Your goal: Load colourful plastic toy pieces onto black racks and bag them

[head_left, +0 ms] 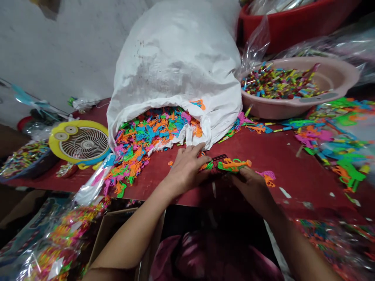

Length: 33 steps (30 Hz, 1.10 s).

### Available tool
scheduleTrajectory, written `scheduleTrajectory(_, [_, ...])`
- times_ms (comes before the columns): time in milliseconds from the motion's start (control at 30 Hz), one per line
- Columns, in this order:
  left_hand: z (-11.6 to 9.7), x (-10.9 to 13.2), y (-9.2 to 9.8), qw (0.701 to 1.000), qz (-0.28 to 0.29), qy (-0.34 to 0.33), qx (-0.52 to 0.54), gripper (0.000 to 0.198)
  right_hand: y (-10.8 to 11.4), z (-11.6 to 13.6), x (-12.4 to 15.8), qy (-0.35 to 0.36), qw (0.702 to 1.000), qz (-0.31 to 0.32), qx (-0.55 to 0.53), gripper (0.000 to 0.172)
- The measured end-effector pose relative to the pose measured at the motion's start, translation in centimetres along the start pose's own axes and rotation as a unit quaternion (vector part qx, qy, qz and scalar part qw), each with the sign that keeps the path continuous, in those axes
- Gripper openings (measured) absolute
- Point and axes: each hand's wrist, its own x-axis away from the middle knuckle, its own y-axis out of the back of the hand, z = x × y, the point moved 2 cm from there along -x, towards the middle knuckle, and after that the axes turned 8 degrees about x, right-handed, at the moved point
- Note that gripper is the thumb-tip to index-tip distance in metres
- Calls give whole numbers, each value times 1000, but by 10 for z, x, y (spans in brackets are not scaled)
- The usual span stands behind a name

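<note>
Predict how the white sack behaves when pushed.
The white sack would probably crumple at its wrinkled mouth. Its bulging body suggests a hefty load, slow to shift. Loose plastic pieces at the opening might spill farther onto the red tabletop.

And there's the open lane: bare red table (274, 146) off the right hand (252, 183), running back to the pink basin (278, 108), whose wall shuts the far end. One small snag in it, the loose toys (268, 179) near that hand! Farther right, the big heap (350, 156) blocks any low sweep. Up ahead the white sack (178, 54) looms, its mouth open toward the person, though a drooping flap (190, 134) crowds the middle. Left of the left hand (187, 164), a short red gap, then the spill (136, 164) and, beyond it, the fan (86, 143). Between the hands, the black grid (218, 158) fills the way.
</note>
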Motion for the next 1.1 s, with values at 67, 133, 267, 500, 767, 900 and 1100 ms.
scheduleTrajectory(67, [-6,-2,-3,998,-21,57,-24,33,-5,2,1,0,999,-24,33,32])
scheduleTrajectory(133, [-9,-3,-3,994,-35,94,-31,34,-8,6,2,10,997,-43,70,41])
scheduleTrajectory(267, [-7,-2,-3,994,-53,94,1,40,-14,18,1,16,993,-41,109,52])
scheduleTrajectory(500, [7,1,-5,992,-50,90,67,43,-35,26,1,24,997,3,68,51])
scheduleTrajectory(767, [10,0,-6,990,-50,88,94,40,-47,30,2,116,992,-19,41,33])
scheduleTrajectory(900, [11,1,-8,990,-54,53,123,54,-49,35,0,145,987,-18,66,28])
scheduleTrajectory(1100, [7,4,-11,978,-58,-76,187,55,-48,31,-7,155,985,47,59,24])
